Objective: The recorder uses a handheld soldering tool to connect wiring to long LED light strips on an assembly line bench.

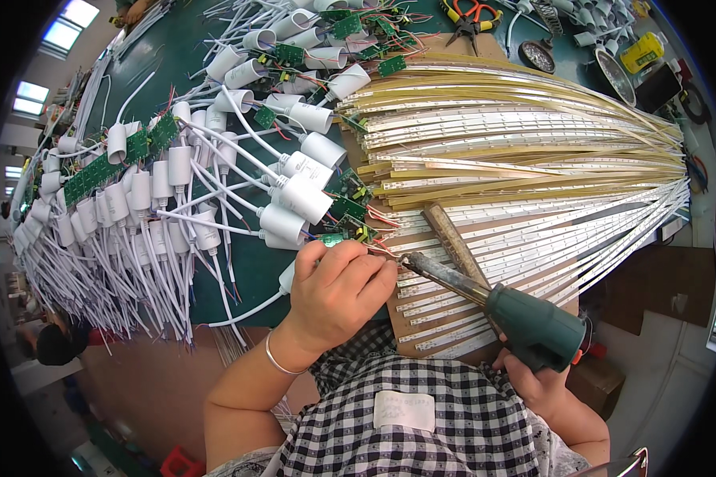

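My right hand (539,383) grips a soldering gun with a dark green body (537,326). Its dark tip reaches left to the ends of the LED strips (485,230), close to the fingers of my left hand (338,290). Those fingers are pinched together over thin red and white wires (380,248) that come off a small green circuit board (332,238). What exactly lies between the fingertips is partly hidden. White lamp caps (306,197) with white cables lie just beyond that hand. Under the gun, a worn stick (453,242) lies across the strips.
Rows of white caps with cables (115,203) and green boards (119,163) cover the left of the green table (254,298). Pliers (471,25), a round tin (537,56) and a yellow bottle (643,52) sit at the far right. Brown cardboard (410,330) lies under the strips.
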The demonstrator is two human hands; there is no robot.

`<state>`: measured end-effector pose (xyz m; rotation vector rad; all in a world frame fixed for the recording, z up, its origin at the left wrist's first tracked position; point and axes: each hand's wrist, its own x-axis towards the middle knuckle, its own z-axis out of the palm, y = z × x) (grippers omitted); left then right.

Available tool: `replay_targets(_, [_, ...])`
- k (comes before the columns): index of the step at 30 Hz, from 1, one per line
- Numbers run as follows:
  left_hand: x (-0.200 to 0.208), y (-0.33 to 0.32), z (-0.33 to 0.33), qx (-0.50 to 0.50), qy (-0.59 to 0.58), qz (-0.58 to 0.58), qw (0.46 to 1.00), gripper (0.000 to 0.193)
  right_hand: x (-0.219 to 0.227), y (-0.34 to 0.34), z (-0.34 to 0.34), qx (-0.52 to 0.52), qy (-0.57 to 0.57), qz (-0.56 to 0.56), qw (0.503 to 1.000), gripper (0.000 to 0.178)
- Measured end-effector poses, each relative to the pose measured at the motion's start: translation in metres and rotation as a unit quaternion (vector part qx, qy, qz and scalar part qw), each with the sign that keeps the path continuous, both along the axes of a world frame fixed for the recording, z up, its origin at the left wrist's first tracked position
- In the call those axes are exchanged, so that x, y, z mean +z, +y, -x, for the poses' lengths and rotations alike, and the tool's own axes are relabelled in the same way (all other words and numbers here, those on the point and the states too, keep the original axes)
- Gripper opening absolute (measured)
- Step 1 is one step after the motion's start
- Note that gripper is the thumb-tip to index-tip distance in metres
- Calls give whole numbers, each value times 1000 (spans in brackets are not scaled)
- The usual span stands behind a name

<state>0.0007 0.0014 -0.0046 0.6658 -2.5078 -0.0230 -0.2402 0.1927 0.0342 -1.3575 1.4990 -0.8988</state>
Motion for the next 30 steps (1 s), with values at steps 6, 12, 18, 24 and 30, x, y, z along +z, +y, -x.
replay_targets(6, [0, 0, 0, 1, -2, -3, 1000, 18, 4, -3, -3, -15, -24, 11, 1000, 49])
replay_targets(12, [1, 1, 1, 1, -4, -3, 1000, 17, 4, 4, -6, -94, -119, 13, 988, 56])
replay_targets(18, [1, 1, 1, 3, -6, -1, 1000, 17, 2, 7, -4, -91, -137, 2, 986, 60])
replay_targets(24, [1, 1, 2, 3, -7, -1, 1000, 18, 4, 6, -5, -105, -144, 0, 984, 58])
replay_targets(30, [1, 1, 1, 7, -14, 1, 1000, 19, 4, 6, -4, -103, -144, -4, 984, 59])
